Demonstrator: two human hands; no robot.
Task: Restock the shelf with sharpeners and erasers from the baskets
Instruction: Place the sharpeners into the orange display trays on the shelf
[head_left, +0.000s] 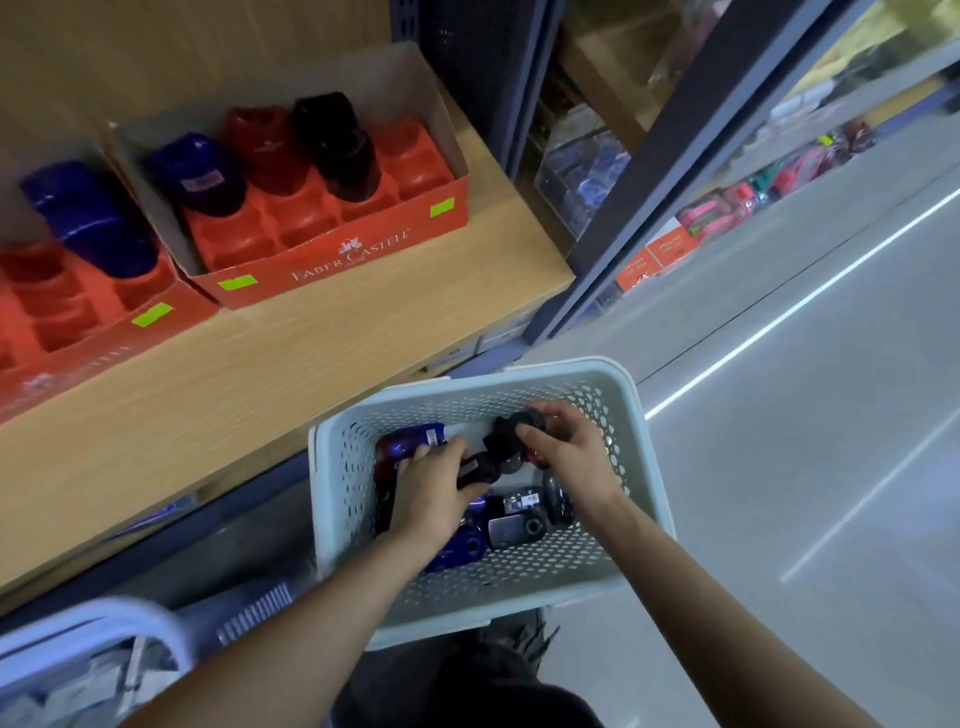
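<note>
Both hands are inside the pale perforated basket (467, 402), below the front edge of the shelf (337, 358).

The left hand (434, 488) grips a black sharpener (485, 464), long axis lying across the basket toward its right wall.

The right hand (569, 454) pinches a second black sharpener (511, 425) near the far wall; its orientation is too blurred to tell.

Loose sharpeners (514, 530) lie on the basket floor.

A red box (337, 254) at the shelf's right end holds upright sharpeners (260, 143).

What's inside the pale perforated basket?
In the basket: loose blue and grey sharpeners. The left hand grips a black sharpener, the right hand a second black sharpener. Anything beneath the hands is hidden.
</note>
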